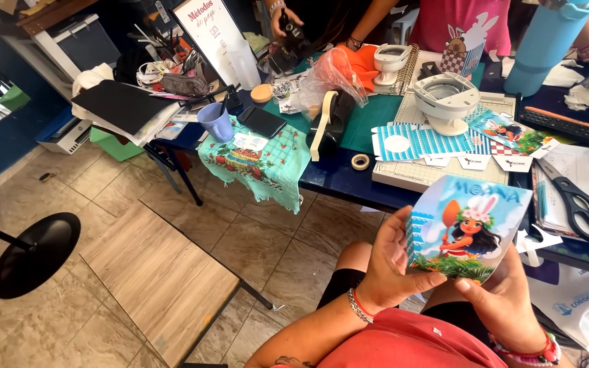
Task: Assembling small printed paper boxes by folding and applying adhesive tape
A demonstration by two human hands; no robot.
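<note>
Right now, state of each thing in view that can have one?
printed paper box: held off the table, curved, not yet closed
left hand: gripping the box's left edge
right hand: supporting the box from below right
scissors: lying on the table, blades shut
tape roll: lying flat
blue cup: upright
blue striped cutout: flat, unfolded

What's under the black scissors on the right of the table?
The scissors lie on a stack of white printed sheets. Whatever is beneath those sheets is covered and cannot be seen.
</note>
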